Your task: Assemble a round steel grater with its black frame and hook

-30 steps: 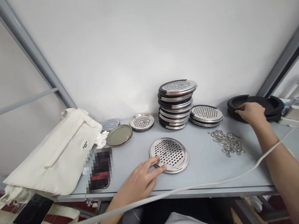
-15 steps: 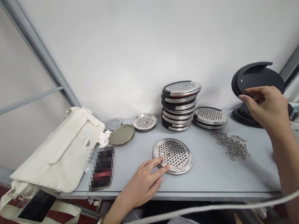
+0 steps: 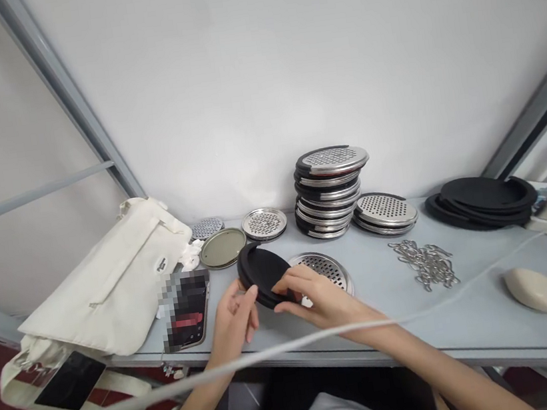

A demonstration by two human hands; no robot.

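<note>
Between my two hands is a black round cover [image 3: 265, 272] with a raised rim, tilted above the table. At its lower left edge, my left hand [image 3: 234, 312] pinches it between thumb and fingers. The fingers of my right hand [image 3: 317, 295] are closed on its right edge. Partly hidden behind that hand, a round silver plate with punched holes [image 3: 331, 268] lies flat on the table. Farther right sits a stack of similar black covers [image 3: 487, 196].
Behind stand a tall stack of perforated plates with black rims [image 3: 333, 190] and a lower stack [image 3: 386, 211]. Metal clips [image 3: 425, 264] lie in a pile. A cream bag [image 3: 112, 280], phone [image 3: 186, 310] and beige oval object [image 3: 534, 289] are on the table. A white cable [image 3: 292, 349] crosses in front.
My right hand has brought a black cover from the right-hand stack to the middle. My left hand has left the perforated plate and taken hold of the cover. The beige object is now uncovered.
</note>
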